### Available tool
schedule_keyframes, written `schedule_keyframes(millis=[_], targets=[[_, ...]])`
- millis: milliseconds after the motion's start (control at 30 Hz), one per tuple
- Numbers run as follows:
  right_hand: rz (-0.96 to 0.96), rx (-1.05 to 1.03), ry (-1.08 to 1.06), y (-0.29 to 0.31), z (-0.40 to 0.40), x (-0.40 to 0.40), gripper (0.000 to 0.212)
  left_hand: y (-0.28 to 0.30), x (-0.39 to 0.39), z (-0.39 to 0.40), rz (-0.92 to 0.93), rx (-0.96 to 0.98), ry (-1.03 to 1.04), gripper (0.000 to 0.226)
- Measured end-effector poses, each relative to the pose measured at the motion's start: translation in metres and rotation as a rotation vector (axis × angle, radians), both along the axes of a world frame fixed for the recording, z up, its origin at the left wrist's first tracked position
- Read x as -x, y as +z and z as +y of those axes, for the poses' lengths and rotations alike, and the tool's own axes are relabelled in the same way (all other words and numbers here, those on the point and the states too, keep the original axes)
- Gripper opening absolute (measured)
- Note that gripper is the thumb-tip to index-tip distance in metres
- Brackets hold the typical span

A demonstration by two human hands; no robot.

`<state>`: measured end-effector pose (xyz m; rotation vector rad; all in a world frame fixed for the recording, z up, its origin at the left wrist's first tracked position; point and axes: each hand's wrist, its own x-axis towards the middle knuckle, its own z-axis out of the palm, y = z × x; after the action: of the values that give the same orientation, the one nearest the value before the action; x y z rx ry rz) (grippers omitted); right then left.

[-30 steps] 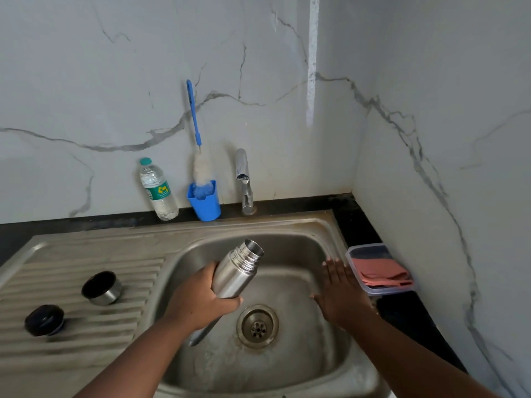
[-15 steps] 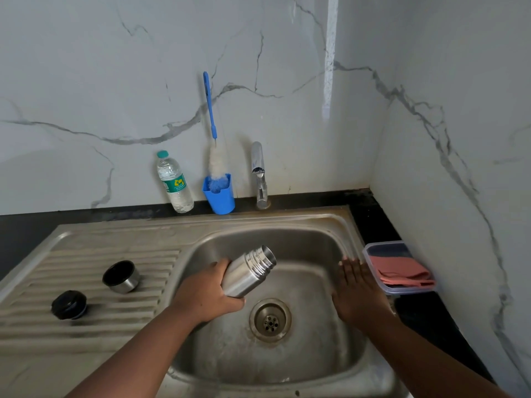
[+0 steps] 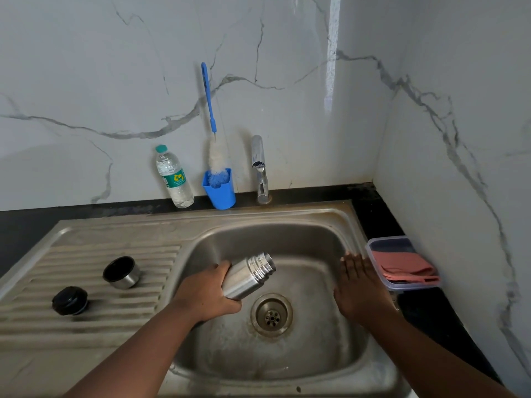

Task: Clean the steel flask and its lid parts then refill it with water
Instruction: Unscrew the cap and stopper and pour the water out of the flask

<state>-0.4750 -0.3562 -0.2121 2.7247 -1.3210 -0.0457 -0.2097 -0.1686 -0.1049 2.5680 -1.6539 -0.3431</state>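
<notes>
My left hand [image 3: 205, 291] grips the steel flask [image 3: 248, 275] by its body over the sink basin [image 3: 287, 354]. The flask is tilted, its open threaded mouth pointing up and to the right. My right hand [image 3: 360, 288] hovers open with straight fingers at the basin's right side, holding nothing. On the ribbed drainboard [image 3: 86, 311] to the left sit the steel cup lid [image 3: 122, 272], lying tilted with its dark inside showing, and the black stopper [image 3: 69, 300]. A tap [image 3: 260, 170] stands behind the basin, no water running.
A clear water bottle [image 3: 173, 177] and a blue cup [image 3: 219, 189] holding a bottle brush [image 3: 211, 119] stand against the marble wall. A plastic box [image 3: 402, 264] with a pink cloth sits on the black counter at the right. The drain [image 3: 271, 314] lies below the flask.
My left hand has lowered the flask and tipped it flatter toward the basin. The right hand stays open at the basin's right side. The camera view has shifted left.
</notes>
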Motion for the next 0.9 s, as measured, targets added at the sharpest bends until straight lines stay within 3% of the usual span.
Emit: schedule_keyframes(millis=[900], targets=[[-0.014, -0.059, -0.021, -0.001, -0.001, -0.002, 0.062, 0.021, -0.004, 0.019, -0.135, -0.051, 0.025, 0.068]])
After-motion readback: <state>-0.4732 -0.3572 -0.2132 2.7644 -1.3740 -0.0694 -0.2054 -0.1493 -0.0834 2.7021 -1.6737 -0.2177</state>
